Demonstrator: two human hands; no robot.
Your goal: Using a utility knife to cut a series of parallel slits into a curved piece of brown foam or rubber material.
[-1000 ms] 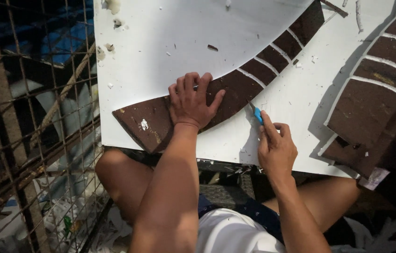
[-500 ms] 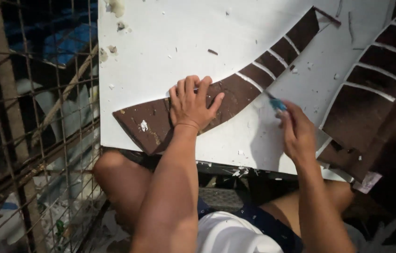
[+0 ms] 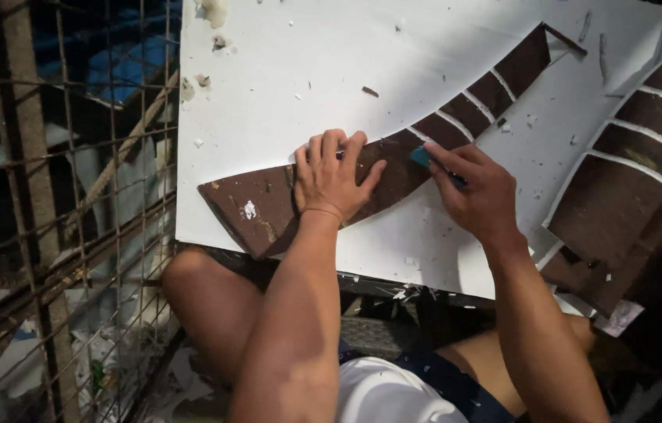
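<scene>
A white sheet [image 3: 307, 70] lies on a dark brown board, with a curved strip cut out of it [image 3: 253, 207] that bares the brown beneath. My left hand [image 3: 332, 174] presses flat on that bared curve, fingers spread. My right hand [image 3: 478, 188] is closed around a small blue cutting tool [image 3: 423, 157], its tip at the lower edge of the curve, just right of my left hand. Thin white bridges cross the brown strip further up towards the top right.
A second cut-out of brown bands [image 3: 629, 180] sits at the right edge. A rusty wire mesh fence [image 3: 57, 219] stands close on the left. White scraps dot the sheet. My bare knees [image 3: 206, 298] lie under the board's front edge.
My right hand with the blue tool has moved left and up along the lower edge of the curve, closer to my left hand. My left hand has stayed pressed on the strip.
</scene>
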